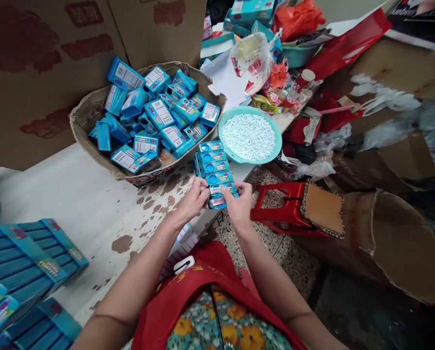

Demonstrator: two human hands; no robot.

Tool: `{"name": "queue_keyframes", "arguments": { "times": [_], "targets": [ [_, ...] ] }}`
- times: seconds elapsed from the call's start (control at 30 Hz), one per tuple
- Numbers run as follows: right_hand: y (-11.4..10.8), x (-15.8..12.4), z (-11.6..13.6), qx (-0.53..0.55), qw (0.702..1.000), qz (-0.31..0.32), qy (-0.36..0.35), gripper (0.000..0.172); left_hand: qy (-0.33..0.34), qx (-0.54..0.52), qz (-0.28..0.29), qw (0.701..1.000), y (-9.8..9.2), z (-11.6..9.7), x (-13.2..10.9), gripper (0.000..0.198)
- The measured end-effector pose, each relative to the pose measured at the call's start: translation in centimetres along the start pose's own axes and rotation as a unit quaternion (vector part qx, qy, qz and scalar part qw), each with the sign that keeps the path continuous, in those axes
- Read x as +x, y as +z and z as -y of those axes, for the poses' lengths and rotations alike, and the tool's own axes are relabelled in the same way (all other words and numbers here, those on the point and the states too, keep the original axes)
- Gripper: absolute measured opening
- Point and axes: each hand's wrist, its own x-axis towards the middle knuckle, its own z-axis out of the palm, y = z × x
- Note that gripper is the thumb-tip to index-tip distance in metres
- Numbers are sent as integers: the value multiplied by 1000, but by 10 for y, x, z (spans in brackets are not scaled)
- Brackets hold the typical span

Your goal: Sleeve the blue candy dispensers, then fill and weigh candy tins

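A row of small blue candy boxes (pixel 217 166) stands packed side by side at the table's edge, with round marks on their tops. My left hand (pixel 194 198) is closed at the row's near end, its fingertips pinching the left side of a box. From the right, my right hand (pixel 238 200) grips the same near box (pixel 219 189), thumb resting on top. Just beyond the row sits a light green bowl (pixel 223 130) filled with small white pellets (pixel 250 133). To its left, a cut-down cardboard tray (pixel 84 131) holds a heap of loose blue boxes (pixel 161 114).
Stacked blue packs (pixel 31 253) stand at the left on the stained white table (pixel 75 167). A red stool (pixel 283 206) and an open cardboard box (pixel 403 243) are on the right. Plastic bags (pixel 254 58) and sweets clutter the back.
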Motion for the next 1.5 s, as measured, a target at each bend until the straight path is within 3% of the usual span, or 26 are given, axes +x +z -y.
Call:
{"name": "queue_keyframes", "arguments": {
  "times": [0.1, 0.17, 0.27, 0.4, 0.43, 0.5, 0.57, 0.6, 0.67, 0.77, 0.87, 0.93, 1.0, 1.07, 1.13, 1.2, 1.27, 1.37, 1.43, 1.5],
  "targets": [
    [1, 7, -8, 51, 998, -6, 27, 37, -61, 5, -16, 998, 11, 18, 3, 18],
    [-1, 12, -8, 49, 999, 13, 18, 33, -78, 47, -42, 995, 5, 28, 0, 19],
    [-10, 11, -2, 15, 1000, 9, -25, 24, -87, 175, -82, 977, -29, 45, -22, 24],
    [-21, -30, 8, -48, 977, -67, -198, 29, -214, 376, -90, 897, -81, 77, -84, 38],
    [-21, -46, 8, -52, 967, -36, -248, 30, -249, 409, -80, 874, -86, 86, -101, 41],
    [-14, -76, 3, -45, 943, 118, -307, 29, -294, 449, -57, 842, -85, 102, -129, 44],
    [1, -99, -12, -63, 918, 281, -275, 28, -315, 443, -30, 839, -74, 113, -148, 42],
    [10, -107, -21, -87, 910, 331, -236, 28, -320, 417, -13, 851, -68, 116, -154, 39],
    [28, -116, -42, -137, 899, 381, -165, 31, -321, 331, 10, 887, -60, 120, -162, 39],
    [47, -120, -68, -152, 874, 437, -148, 37, -322, 199, 13, 925, -56, 124, -168, 60],
    [58, -121, -81, -157, 878, 433, -134, 39, -332, 143, 30, 932, -59, 129, -167, 72],
    [62, -121, -88, -141, 906, 391, -83, 43, -334, 165, 16, 928, -61, 130, -164, 64],
    [63, -119, -95, -97, 926, 365, -14, 47, -314, 232, -41, 920, -63, 127, -160, 56],
    [61, -117, -99, -46, 923, 379, 40, 50, -271, 288, -82, 915, -65, 120, -157, 46],
    [57, -115, -97, -24, 916, 398, 48, 51, -245, 291, -70, 922, -66, 111, -154, 34],
    [53, -115, -87, -57, 919, 391, -18, 51, -242, 261, -38, 934, -67, 104, -153, 29],
    [51, -117, -72, -126, 903, 386, -142, 50, -235, 249, -28, 939, -67, 99, -151, 33],
    [53, -125, -58, -207, 824, 426, -311, 47, -214, 256, -23, 942, -68, 97, -149, 35],
    [55, -130, -58, -230, 780, 450, -368, 45, -214, 253, -21, 943, -71, 98, -149, 36],
    [55, -132, -62, -234, 756, 463, -400, 42, -211, 251, -24, 944, -74, 100, -149, 36]
  ]
}}
